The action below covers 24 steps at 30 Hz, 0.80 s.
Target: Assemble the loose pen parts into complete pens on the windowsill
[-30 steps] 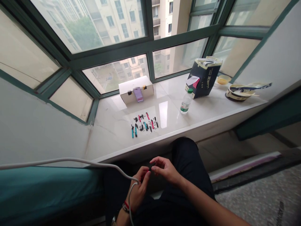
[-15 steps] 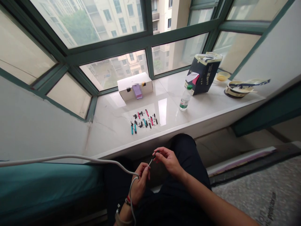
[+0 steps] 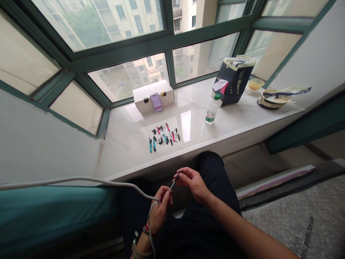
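Above my lap, my right hand [image 3: 194, 185] is closed on the dark handle of a small screwdriver [image 3: 176, 177], its fingers pinched near the top. The thin metal shaft slants down to my left hand [image 3: 159, 208], whose thumb and fingers are pinched together at the tip. What the left fingers hold there is too small and hidden to make out. A pale cable [image 3: 107, 182] runs across from the left and hangs over the left hand and wrist. On the white windowsill [image 3: 121, 154] ahead lie several small teal, pink and black pen-like pieces and loose parts [image 3: 164, 136].
A white box [image 3: 167, 97] stands against the window. Farther right are a plastic bottle [image 3: 211, 111] with a green cap, a dark paper bag [image 3: 234, 82], a small yellowish bowl [image 3: 255, 85] and a takeaway bowl [image 3: 271, 100]. The sill's front edge is beyond my knees.
The screwdriver handle shows a little more between the right fingers, which have shifted slightly. The left hand stays nearly in place, and the view has tilted a little.
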Motion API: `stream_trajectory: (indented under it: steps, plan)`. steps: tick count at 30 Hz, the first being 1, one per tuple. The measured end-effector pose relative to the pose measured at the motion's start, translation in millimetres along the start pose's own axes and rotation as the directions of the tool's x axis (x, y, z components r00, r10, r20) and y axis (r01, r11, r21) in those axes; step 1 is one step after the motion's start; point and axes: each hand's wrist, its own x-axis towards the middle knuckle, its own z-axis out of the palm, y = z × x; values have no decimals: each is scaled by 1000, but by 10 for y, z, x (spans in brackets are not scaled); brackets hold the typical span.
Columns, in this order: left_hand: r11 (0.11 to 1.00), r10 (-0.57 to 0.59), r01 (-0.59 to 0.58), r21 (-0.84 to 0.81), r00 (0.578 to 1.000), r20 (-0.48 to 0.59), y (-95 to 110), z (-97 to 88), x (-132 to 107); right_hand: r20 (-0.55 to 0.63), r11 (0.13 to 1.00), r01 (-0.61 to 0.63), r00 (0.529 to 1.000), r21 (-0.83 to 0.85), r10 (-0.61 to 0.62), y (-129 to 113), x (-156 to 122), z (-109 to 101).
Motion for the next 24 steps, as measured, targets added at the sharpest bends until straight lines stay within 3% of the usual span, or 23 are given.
stream_trajectory:
  steps: [7,14,24]
  plan:
    - [999,27,-27,26,1000,3,41,32,-13,71,995,-15,997,-96,22,35,-21,43]
    - [993,30,-26,113,999,-32,67,16,-35,70,993,-22,997,-114,30,109,-31,56]
    - [995,36,-31,93,998,-49,-81,-27,-55,87,996,-61,994,-63,67,109,1,43]
